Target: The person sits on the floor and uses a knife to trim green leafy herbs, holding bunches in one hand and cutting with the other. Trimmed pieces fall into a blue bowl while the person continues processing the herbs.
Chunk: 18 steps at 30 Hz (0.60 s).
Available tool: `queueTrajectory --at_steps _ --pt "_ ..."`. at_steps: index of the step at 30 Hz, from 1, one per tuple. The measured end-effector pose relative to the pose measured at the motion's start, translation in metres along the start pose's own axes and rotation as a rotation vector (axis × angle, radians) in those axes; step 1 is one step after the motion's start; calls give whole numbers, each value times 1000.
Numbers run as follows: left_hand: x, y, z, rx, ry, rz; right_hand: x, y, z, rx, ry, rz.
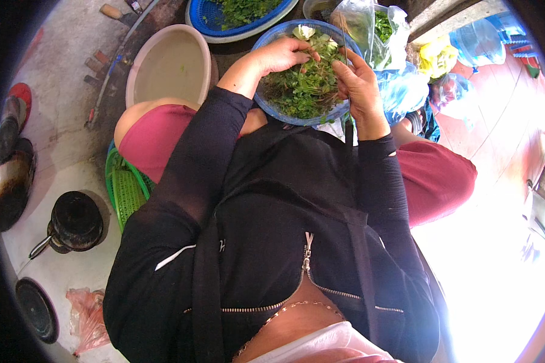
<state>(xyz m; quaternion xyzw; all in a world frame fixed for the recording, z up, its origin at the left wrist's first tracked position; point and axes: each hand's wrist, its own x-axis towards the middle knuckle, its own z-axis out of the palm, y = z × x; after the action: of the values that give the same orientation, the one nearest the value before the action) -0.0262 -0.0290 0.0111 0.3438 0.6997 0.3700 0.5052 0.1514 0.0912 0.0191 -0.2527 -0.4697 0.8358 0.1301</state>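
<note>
Before me is a blue plastic basin (272,106) holding a heap of leafy green herbs (311,86) with brownish roots and stems. My left hand (281,56) is over the basin's far left part, its thumb and fingers pinched on some herb stems. At the basin's right side, my right hand (359,84) is closed around a thin, knife-like tool (344,38), whose narrow end points away from me. Its grip is mostly hidden by the palm. Pale leaves (303,31) lie at the far edge of the heap.
A pink basin (138,68) of cloudy water stands left; a blue colander (204,27) of greens is behind. Plastic bags (399,90) crowd the right. Left on the floor are a green basket (129,195), a black pot (77,220) and a hose (106,79).
</note>
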Motion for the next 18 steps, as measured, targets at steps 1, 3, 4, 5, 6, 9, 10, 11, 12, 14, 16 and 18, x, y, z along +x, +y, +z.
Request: queueTrajectory --at_steps 1,3,4,5,6,9,10,11,12,14,16,18 --pt "-1 5 3 26 3 33 2 1 0 -32 8 -22" --pt "-3 12 9 77 9 97 5 5 -3 -13 23 2" --pt "-3 14 10 98 -20 82 6 6 -4 -3 31 15" --pt "-4 17 11 92 -54 55 8 7 -5 -36 42 10" --pt "-3 18 11 85 -88 27 10 6 -4 -69 53 6" --pt "-3 18 12 44 -136 9 9 4 3 -50 99 -33" --pt "-3 16 13 27 -142 14 8 3 5 -24 116 -51" --pt "-2 14 13 44 -152 19 8 3 6 -43 100 -63" --pt "-1 13 15 61 -162 24 9 4 6 -63 86 -74" --pt "2 12 17 155 -177 22 11 7 6 -108 79 -90" --pt "-1 26 20 308 -187 8 15 12 6 -161 95 -97" --pt "1 20 23 241 -151 21 15 9 6 -148 123 -101"
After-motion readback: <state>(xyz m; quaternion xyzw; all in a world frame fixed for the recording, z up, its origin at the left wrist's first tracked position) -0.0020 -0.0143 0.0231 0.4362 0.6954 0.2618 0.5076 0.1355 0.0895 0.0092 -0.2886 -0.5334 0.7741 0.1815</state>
